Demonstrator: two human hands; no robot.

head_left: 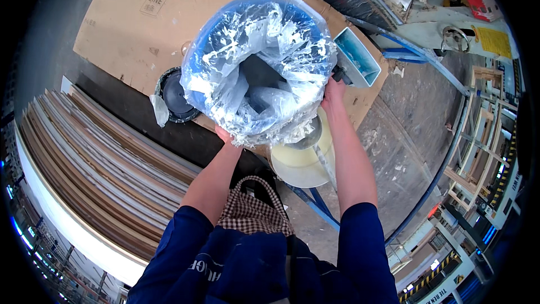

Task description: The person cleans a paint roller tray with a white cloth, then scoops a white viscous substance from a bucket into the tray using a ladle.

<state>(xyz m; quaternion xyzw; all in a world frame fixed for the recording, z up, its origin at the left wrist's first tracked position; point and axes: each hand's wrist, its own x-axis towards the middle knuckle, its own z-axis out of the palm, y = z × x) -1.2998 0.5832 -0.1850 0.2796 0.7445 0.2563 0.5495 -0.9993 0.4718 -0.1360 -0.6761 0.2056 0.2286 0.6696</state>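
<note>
Between my two hands is a large blue drum [212, 27], its mouth facing up toward me. A clear plastic liner [306, 50] spills over its rim, crumpled and smeared with white paste. The hollow in the middle looks dark. My left hand [224, 134] grips the near left side, its fingers mostly hidden under the liner. On the right side, my right hand [334, 91] is closed against the drum by a small black part. Just below the drum, a pail of cream-coloured liquid [298, 170] is partly covered, with a metal ladle [323, 160] in it.
A brown board [126, 34] lies beneath. On it, left of the drum, is a round black lid [179, 98] with a plastic scrap [160, 110]. A pale blue rectangular container [360, 59] stands to the right. Stacked panels [107, 169] fill the left; a blue hose [436, 177] curves at right.
</note>
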